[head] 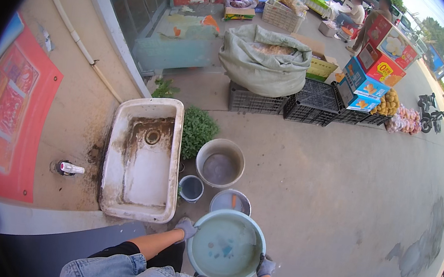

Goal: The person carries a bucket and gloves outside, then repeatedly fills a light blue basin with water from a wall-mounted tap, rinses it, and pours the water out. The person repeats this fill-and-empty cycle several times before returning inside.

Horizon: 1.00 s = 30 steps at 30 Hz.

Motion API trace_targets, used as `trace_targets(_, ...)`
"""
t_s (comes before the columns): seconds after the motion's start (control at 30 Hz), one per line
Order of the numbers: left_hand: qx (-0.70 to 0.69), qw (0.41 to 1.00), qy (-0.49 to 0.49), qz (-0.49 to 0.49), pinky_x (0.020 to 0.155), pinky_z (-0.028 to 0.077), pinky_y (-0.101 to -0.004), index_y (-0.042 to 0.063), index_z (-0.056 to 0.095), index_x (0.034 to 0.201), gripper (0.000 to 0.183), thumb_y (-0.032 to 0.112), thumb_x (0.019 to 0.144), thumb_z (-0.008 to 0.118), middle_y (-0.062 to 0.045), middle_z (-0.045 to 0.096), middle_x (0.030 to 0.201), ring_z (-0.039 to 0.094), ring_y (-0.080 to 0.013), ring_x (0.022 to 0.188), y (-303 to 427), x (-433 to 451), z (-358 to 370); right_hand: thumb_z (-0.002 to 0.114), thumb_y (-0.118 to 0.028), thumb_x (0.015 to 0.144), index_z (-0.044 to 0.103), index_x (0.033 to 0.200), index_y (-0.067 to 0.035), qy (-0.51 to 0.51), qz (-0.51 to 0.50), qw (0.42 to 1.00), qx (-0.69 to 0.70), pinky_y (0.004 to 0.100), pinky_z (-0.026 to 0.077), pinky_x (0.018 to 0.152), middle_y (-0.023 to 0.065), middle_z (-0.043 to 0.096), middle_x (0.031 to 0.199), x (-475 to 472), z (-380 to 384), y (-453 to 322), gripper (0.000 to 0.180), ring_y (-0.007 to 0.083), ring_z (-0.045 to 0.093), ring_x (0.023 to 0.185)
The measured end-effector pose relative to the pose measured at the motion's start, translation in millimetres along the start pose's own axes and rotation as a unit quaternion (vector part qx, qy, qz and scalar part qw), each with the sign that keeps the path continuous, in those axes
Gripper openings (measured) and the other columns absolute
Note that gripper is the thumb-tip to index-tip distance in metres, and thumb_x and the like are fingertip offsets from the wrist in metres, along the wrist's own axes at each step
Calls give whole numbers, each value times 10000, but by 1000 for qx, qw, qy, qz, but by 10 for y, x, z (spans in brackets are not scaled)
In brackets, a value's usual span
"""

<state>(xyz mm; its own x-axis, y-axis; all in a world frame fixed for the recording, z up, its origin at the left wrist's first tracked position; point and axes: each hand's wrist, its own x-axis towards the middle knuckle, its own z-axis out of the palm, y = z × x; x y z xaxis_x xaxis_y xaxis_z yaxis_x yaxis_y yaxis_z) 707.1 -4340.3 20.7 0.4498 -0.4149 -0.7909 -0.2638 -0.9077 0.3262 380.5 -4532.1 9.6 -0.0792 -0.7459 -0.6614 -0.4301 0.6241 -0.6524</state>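
A round pale green-blue plastic basin (pixel 226 274) is held in front of me, with liquid and several small pieces inside. My left hand (pixel 186 230), in a grey work glove, grips its left rim. On the right rim is my right hand (pixel 266 266), also gloved, gripping it. Just beyond the basin stands a smaller round tub (pixel 221 198) with liquid and an orange object in it. Farther off are a large round bucket (pixel 223 142) and a small bucket (pixel 191 189) of dark liquid. A stained white sink (pixel 145 187) stands to the left, below a wall tap (pixel 71 168).
A leafy green plant (pixel 199 131) grows beside the sink. Black plastic crates (pixel 311 104) carry a large woven sack (pixel 261 70) and stacked cardboard boxes (pixel 364 79). Two people (pixel 351 14) are near the goods at the back. A motorcycle (pixel 430 114) stands far right.
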Motion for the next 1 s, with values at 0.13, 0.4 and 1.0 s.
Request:
trace_targets(0.13,6,1000,13,22,813,455,-400,81,642,967,455,474,755,556,-190,616,1014,586,-340,951,47,21,8,634,-81,804,621,992,82,4,-18,1000,-14,252,454,632,99,649,820,8,10,1,249,136,576,698)
trace_targets(0.4,64,998,-19,-1,899,427,-379,107,656,1032,446,439,785,488,-179,603,1092,562,-310,1049,115,76,116,625,-114,815,625,996,76,-6,-26,999,-46,266,466,618,100,652,809,173,-86,157,263,137,581,695)
trace_targets(1.0,55,993,-81,-72,893,438,-376,-19,604,1070,434,304,783,569,-218,580,1121,536,-336,1093,245,121,124,663,-135,787,645,992,22,-1,32,993,-114,254,474,634,82,663,833,309,-18,322,259,130,595,697)
